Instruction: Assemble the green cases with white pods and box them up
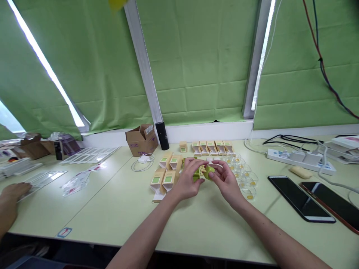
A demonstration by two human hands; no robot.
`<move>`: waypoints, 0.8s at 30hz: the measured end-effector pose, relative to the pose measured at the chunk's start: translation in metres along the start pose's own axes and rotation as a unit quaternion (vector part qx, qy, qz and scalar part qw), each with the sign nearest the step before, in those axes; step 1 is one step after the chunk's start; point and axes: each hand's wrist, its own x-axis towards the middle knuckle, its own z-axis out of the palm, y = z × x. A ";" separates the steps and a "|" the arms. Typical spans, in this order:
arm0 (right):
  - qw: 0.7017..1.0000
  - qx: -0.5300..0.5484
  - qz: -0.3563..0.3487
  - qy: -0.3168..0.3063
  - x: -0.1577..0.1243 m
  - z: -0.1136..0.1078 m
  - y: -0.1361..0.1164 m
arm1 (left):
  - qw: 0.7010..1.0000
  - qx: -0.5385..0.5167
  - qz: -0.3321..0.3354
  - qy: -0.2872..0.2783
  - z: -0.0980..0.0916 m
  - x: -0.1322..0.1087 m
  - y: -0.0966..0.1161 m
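Observation:
A small yellow-green piece [208, 172], its exact kind unclear, is pinched between the thumb and fingers of my right hand [226, 179]. Just left of it is my left hand [191, 177], its thumb and fingers apart and the fingertips close to the piece; whether they touch it I cannot tell. Behind and between my hands lie more green pieces, partly covered by my fingers. Beside my left hand stand several kraft-paper boxes [168, 179] with green labels and open flaps. Right of my right hand, several clear round plastic cups [248, 192] with yellow spots inside are grouped.
At the back stand a row of small boxes [211, 148], a single box [183, 146], an open cardboard carton [142, 141] and a black cylinder [162, 136]. Two phones [301, 198] and a power strip [301, 160] lie right. Another person's hand [15, 190] touches clear sheets at left.

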 end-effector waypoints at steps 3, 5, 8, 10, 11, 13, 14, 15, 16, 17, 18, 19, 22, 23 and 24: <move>1.000 -0.026 -0.006 0.001 0.002 -0.005 0.002 | 1.000 -0.012 0.003 -0.002 0.002 0.006 0.004; 1.000 -0.028 0.002 0.006 0.002 -0.007 0.001 | 1.000 -0.028 -0.004 0.003 0.004 0.009 0.006; 0.999 0.013 0.030 0.030 0.004 -0.009 -0.003 | 0.994 -0.086 -0.049 0.036 0.010 0.011 0.003; 0.997 0.053 0.047 0.042 0.006 -0.011 -0.008 | 0.980 -0.150 -0.105 0.077 0.016 0.009 -0.004; 0.995 0.066 0.054 0.045 0.008 -0.013 -0.011 | 0.968 -0.192 -0.134 0.095 0.019 0.007 -0.009; 0.994 0.064 0.064 0.054 0.013 -0.017 -0.015 | 0.937 -0.273 -0.180 0.121 0.024 0.002 -0.021; 0.994 0.053 0.071 0.059 0.015 -0.019 -0.017 | 0.922 -0.306 -0.198 0.130 0.027 0.000 -0.026; 0.994 0.043 0.079 0.065 0.018 -0.021 -0.017 | 0.910 -0.332 -0.206 0.140 0.028 -0.002 -0.032; 0.993 0.037 0.086 0.074 0.020 -0.023 -0.018 | 0.901 -0.348 -0.210 0.150 0.030 -0.003 -0.037; 0.992 0.036 0.091 0.086 0.021 -0.024 -0.018 | 0.896 -0.358 -0.209 0.159 0.031 -0.004 -0.040; 0.990 0.036 0.091 0.101 0.022 -0.025 -0.018 | 0.893 -0.363 -0.206 0.165 0.032 -0.004 -0.043; 0.989 0.032 0.087 0.118 0.023 -0.027 -0.018 | 0.891 -0.367 -0.204 0.170 0.032 -0.004 -0.045; 0.983 -0.057 0.050 0.166 0.024 -0.032 -0.024 | 0.880 -0.387 -0.212 0.176 0.031 -0.004 -0.044; 0.978 -0.113 0.036 0.174 0.024 -0.035 -0.028 | 0.873 -0.397 -0.221 0.176 0.030 -0.005 -0.042; 0.969 -0.175 0.024 0.174 0.024 -0.039 -0.032 | 0.865 -0.409 -0.231 0.175 0.030 -0.005 -0.040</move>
